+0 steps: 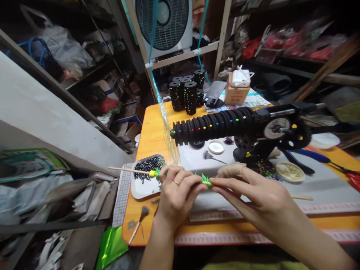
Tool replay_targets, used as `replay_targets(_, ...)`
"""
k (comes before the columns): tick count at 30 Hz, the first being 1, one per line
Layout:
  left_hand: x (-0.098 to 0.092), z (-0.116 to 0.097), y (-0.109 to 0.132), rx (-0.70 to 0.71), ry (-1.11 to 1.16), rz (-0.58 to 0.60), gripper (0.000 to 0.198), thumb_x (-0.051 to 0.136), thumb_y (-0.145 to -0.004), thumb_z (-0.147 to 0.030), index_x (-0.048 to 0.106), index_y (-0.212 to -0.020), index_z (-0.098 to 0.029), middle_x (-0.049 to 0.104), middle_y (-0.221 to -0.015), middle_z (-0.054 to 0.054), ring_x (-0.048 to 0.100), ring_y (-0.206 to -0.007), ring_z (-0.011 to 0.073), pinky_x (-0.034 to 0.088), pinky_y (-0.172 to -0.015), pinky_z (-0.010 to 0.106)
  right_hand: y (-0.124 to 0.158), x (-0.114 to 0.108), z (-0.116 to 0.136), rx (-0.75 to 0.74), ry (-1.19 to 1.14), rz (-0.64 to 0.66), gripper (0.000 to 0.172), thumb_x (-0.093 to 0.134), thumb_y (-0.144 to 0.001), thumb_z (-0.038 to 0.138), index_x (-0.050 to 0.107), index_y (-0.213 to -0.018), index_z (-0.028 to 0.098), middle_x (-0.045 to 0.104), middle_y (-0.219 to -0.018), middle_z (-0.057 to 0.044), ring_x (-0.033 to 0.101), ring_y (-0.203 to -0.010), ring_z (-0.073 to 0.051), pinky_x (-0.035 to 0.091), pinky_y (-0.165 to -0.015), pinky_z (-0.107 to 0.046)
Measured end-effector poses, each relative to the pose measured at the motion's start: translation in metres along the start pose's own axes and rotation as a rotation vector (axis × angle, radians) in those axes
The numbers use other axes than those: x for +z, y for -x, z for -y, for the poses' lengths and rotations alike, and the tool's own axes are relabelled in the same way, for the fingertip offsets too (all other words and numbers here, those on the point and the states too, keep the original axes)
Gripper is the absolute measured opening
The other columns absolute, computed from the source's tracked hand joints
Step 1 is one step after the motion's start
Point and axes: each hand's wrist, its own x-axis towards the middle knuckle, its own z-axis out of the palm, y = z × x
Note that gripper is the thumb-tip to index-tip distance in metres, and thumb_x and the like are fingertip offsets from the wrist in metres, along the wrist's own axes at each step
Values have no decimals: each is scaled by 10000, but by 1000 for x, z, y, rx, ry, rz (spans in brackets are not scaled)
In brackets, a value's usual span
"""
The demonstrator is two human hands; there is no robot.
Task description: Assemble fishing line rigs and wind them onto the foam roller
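Observation:
My left hand (178, 191) is closed around a thin wooden stick (123, 169) with a yellow band (152, 173) and bright green material on it. Between the two hands a tuft of short green spikes (206, 179) stands out from the stick. The fingertips of my right hand (261, 191) pinch the end of this green part. Tan wrapping (232, 170) covers one right finger. Beyond the right hand a stick end (302, 197) lines up with the held stick; whether they are one piece I cannot tell.
A white tray (140, 194) of small black pieces sits at left, near a brush (144, 212). Ahead, a black ribbed roller (213, 125) with coloured pins reaches over the table. Behind it stand black spools (190, 97). Dishes (289, 171) and blue-handled pliers (309, 154) lie right.

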Motion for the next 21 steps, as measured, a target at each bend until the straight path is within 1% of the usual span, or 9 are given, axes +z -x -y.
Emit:
replay_targets(5,1,1,1,-8,11,6,71,676,-891,-228,622,-930,-203,712,-795,-9,568,-818,181,343,-851,385,3,0,-1,-21,-4,-18,175,613,-910,96,661,-1071,146,645,-970,-58,645,-838,-93,504,-747,-188)
replay_targets(12,1,0,1,-4,5,6,65,667,-899,-234,617,-926,-203,709,-790,-12,567,-810,177,341,-845,381,5,0,-3,-24,3,-31,161,624,-907,96,651,-1055,153,641,-966,-47,633,-854,-83,493,-780,-178)
replay_targets(21,1,1,2,-5,8,10,63,666,-900,-235,621,-930,-202,711,-799,-12,569,-817,177,343,-854,385,5,-1,-4,3,-21,-8,154,624,-906,99,632,-1039,175,625,-959,-36,625,-856,-84,492,-775,-181)
